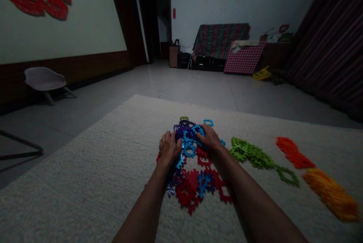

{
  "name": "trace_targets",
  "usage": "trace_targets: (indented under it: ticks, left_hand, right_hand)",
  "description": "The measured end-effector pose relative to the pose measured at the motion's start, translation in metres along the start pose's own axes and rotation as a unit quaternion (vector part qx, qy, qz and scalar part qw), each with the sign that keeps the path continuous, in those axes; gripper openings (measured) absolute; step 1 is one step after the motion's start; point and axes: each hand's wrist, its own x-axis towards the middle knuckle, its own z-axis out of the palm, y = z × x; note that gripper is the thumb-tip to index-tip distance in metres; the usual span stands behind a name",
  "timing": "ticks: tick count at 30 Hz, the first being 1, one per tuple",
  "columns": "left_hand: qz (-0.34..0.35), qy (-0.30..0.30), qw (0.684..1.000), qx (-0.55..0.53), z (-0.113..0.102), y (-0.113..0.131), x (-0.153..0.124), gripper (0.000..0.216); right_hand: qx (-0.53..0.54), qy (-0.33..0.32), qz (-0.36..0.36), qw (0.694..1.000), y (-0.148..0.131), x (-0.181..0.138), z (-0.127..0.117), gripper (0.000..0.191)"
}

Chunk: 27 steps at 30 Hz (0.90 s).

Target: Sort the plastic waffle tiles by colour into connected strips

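Observation:
On a pale carpet in front of me lies a mixed pile of plastic interlocking pieces with notched edges, many shaped as square frames. It has purple pieces (180,132), blue pieces (189,150) and red pieces (187,190). My left hand (169,146) rests against the pile's left side, its fingers somewhat apart and touching the purple and blue pieces. Across from it, my right hand (209,137) has its thumb and fingers around a blue piece (198,131) at the pile's upper right. The fingertips of both hands are partly hidden among the pieces.
Right of the pile run a row of green pieces (252,154), an orange-red row (295,153) and a yellow-orange row (330,194). A small white chair (45,79) stands at left. A cloth-covered cabinet (221,42) is against the far wall.

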Motion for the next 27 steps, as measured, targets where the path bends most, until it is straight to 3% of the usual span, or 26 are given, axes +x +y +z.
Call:
trace_targets:
  ticks: [6,11,14,17,19,22,27]
  left_hand:
    - [0.004,-0.025,0.999,-0.026,-0.006,0.004,0.000,0.032]
    - [-0.011,-0.023,0.999,-0.038,-0.009,0.003,0.002,0.028]
    - [-0.010,-0.018,0.999,-0.033,-0.007,0.002,0.001,0.025]
    - [-0.006,-0.002,0.999,-0.031,-0.003,0.002,-0.001,0.022]
    - [-0.007,0.013,0.999,-0.033,-0.001,0.001,-0.002,0.020]
    - [-0.006,0.028,0.999,-0.037,0.002,0.000,-0.004,0.018]
    - [0.002,0.045,0.998,-0.037,0.007,-0.002,-0.005,0.017]
  right_hand:
    - [0.021,-0.010,-0.052,0.998,-0.008,-0.020,0.003,0.051]
    - [0.037,-0.057,-0.073,0.995,-0.019,-0.036,-0.022,0.047]
    - [0.002,-0.059,-0.035,0.998,-0.025,-0.036,-0.038,0.042]
    - [-0.068,-0.023,0.026,0.997,-0.034,-0.021,-0.042,0.036]
    - [-0.079,-0.010,0.031,0.996,-0.043,-0.003,-0.035,0.032]
    - [-0.049,-0.046,0.016,0.998,-0.057,0.030,-0.017,0.035]
    - [-0.044,-0.053,0.078,0.995,-0.079,0.079,0.018,0.042]
